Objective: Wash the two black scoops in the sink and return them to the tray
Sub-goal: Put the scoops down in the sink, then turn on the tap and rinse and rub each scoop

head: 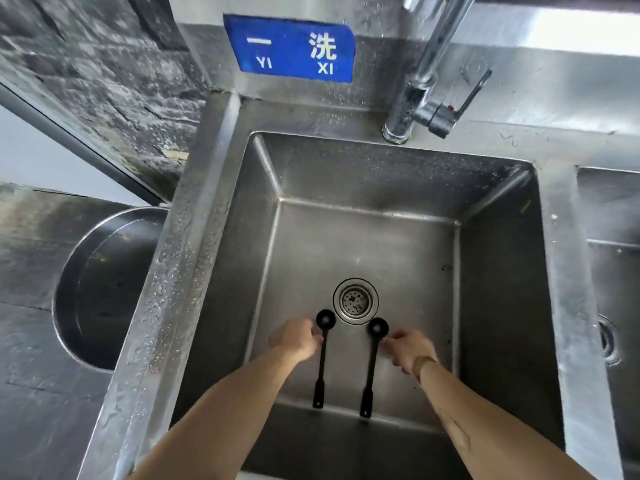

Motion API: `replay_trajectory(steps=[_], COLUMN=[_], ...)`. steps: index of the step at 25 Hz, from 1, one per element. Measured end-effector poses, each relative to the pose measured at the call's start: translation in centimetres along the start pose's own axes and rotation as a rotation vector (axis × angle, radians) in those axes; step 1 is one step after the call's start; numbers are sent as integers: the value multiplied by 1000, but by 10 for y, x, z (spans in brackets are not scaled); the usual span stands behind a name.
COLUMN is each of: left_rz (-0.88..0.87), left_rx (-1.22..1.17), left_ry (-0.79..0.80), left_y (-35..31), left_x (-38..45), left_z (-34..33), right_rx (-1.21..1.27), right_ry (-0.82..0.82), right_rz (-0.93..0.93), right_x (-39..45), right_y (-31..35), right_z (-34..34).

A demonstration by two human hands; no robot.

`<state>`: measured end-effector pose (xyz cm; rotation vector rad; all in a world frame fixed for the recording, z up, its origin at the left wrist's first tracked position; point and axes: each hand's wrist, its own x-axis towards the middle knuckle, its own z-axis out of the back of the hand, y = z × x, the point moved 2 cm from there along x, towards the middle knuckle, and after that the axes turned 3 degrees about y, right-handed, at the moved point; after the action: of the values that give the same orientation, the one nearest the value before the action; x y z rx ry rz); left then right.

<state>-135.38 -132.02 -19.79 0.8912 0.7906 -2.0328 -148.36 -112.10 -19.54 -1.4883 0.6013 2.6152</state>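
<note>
Two long-handled black scoops lie side by side deep in the steel sink (498,271), bowls pointing toward the drain (355,301). My left hand (296,339) pinches the upper handle of the left scoop (320,368), just below its round bowl. My right hand (410,348) grips the right scoop (370,372) the same way. Both handle ends reach toward the sink's near wall. No water runs from the faucet (420,74). No tray is in view.
A blue sign (289,46) is fixed on the steel backsplash. The faucet's lever (460,102) sticks out to the right. A round steel basin (100,289) sits left of the sink, below its rim. A second sink (613,271) lies on the right.
</note>
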Motion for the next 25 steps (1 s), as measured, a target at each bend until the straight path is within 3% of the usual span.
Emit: replay_trajectory(steps=[5, 12, 16, 20, 25], left_rz=[-170, -461, -439, -374, -319], left_rx=[167, 421, 451, 398, 388], left_ry=[-100, -566, -757, -773, -777], left_y=[-34, -55, -46, -36, -23], left_x=[-25, -46, -32, -8, 25], left_z=[90, 232, 296, 323, 334], right_rx=[36, 213, 317, 478, 464], right_ry=[-66, -374, -613, -848, -901], right_rz=[140, 383, 453, 528, 575], right_x=[-33, -87, -101, -91, -73], right_y=[71, 190, 236, 250, 261], right_z=[55, 135, 172, 190, 209])
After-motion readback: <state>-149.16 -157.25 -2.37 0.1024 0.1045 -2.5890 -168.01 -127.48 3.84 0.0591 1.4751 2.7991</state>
